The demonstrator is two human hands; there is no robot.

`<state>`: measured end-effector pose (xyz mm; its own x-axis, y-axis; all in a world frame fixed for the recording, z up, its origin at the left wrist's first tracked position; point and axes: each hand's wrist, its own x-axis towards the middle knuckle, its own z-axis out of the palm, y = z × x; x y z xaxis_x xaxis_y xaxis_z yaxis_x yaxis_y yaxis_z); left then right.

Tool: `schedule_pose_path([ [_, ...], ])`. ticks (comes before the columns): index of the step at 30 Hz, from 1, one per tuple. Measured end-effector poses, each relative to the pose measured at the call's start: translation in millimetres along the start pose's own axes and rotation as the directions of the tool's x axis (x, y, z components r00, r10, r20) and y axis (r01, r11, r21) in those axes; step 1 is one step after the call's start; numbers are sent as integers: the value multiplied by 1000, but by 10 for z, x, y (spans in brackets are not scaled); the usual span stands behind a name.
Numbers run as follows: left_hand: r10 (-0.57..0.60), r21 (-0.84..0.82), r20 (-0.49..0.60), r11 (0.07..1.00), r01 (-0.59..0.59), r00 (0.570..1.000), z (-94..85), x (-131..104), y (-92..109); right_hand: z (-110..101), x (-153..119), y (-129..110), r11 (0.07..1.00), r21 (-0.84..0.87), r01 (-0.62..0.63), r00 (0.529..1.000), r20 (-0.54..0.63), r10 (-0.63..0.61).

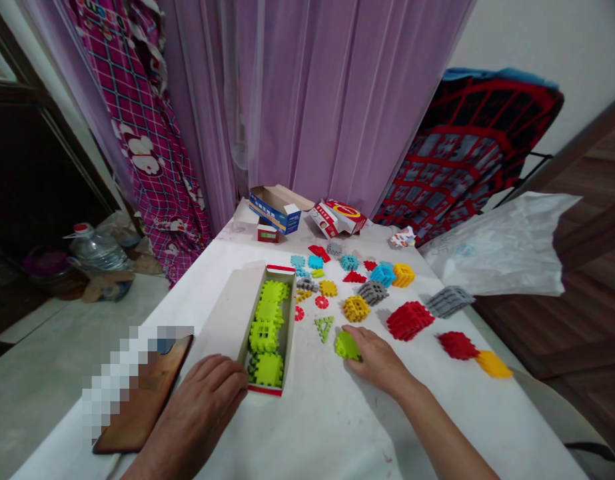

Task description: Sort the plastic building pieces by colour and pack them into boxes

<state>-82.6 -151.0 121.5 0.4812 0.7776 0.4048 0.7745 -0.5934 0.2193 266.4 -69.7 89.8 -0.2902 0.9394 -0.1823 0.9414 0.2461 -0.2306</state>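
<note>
A long open box with a white lid flap to its left holds several lime-green toothed building pieces. My left hand lies at the box's near left edge, fingers together and curled against its side. To the right of the box, my right hand has its thumb and fingers around a lime-green piece on the table. Just left of that piece lies a green triangle piece.
Red, yellow, grey and blue pieces lie beyond and right of my right hand. A blue box and a red-white box stand at the back. A tablet-like object lies left.
</note>
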Motion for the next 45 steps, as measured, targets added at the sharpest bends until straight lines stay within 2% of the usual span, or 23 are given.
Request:
schedule_pose_path([
  [3, -1, 9, -7, 1000, 1, 1000, -17, 16, 17, -99, -52, -78, 997, 69, 25, 999, -33, -23],
  [5, -6, 7, -6, 1000, 7, 1000, -28, 35, 32, -231, -98, -214, 985, 144, 91, 992, -102, -77],
  [8, -13, -4, -18, 1000, 13, 1000, -36, 61, 50, -484, -130, -543, 944, 226, 240, 960, -197, -197],
  [12, -22, -11, -16, 1000, 22, 1000, -43, 71, 69, -722, -44, -1044, 886, 212, 412, 908, -181, -379],
  [16, -41, -4, -22, 999, 41, 999, -52, 53, 86, -713, 92, -1384, 864, 139, 484, 875, -85, -476],
  [21, -71, -17, 0, 997, 71, 997, -44, 22, 91, -571, 160, -1535, 854, 79, 514, 857, 2, -516],
  [24, -76, -27, 7, 997, 76, 997, -34, 5, 83, -567, 138, -1519, 840, 83, 536, 842, 16, -539],
  [27, -73, -31, 2, 997, 73, 997, -25, -5, 73, -645, 91, -1418, 854, 80, 515, 857, -28, -514],
  [32, -79, -30, 11, 996, 79, 997, -24, 7, 71, -749, 67, -1022, 901, 93, 425, 899, -162, -407],
  [34, -74, -36, 17, 997, 75, 997, -29, 14, 70, -749, 103, -818, 937, 79, 341, 930, -173, -324],
  [37, -65, -50, 24, 997, 66, 998, -34, 24, 66, -708, 210, -558, 992, -19, 126, 987, -101, -128],
  [39, -54, -55, 22, 997, 55, 998, -34, 29, 62, -639, 304, -450, 995, -98, 23, 1000, -17, -24],
  [41, -41, -53, 24, 998, 43, 999, -35, 31, 57, -533, 400, -399, 991, -134, -3, 999, 46, 9],
  [45, -39, -43, 23, 998, 40, 999, -44, 14, 44, -308, 549, -389, 995, -76, 65, 993, 101, -57],
])
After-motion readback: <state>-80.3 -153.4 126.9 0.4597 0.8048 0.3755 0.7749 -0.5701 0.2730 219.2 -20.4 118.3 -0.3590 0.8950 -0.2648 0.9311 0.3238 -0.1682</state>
